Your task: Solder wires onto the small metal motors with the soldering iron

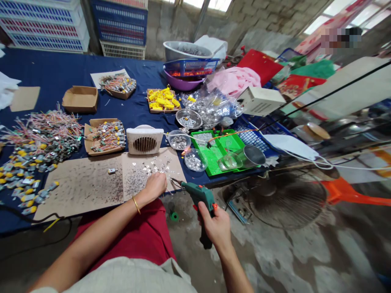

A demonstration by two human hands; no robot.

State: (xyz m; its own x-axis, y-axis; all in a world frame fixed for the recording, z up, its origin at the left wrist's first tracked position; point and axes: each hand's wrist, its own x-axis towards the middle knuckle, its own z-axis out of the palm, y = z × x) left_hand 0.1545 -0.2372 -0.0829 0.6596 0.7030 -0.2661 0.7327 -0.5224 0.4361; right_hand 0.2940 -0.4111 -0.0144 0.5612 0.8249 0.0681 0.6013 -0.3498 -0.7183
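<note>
My right hand (217, 228) is wrapped round the grip of a green soldering gun (200, 194), whose metal tip points left, just beside my other hand. Over the front edge of the cardboard sheet (82, 179), my left hand (155, 186) is closed with its fingers pinched together; whatever they hold is too small and hidden to make out. Small shiny metal pieces lie scattered on the cardboard behind that hand. A single small motor (113, 171) rests farther left on the same sheet. Behind the cardboard stands a small white fan box (145, 141) with a dark grille.
Wired motors (55, 132) are heaped at the left, with yellow-capped motors (29, 197) in front. Cardboard trays hold wired parts (108, 136) and yellow pieces (163, 99). A green basket (210, 162) and dishes of metal bits (195, 160) sit right. A floor fan (287, 199) stands below.
</note>
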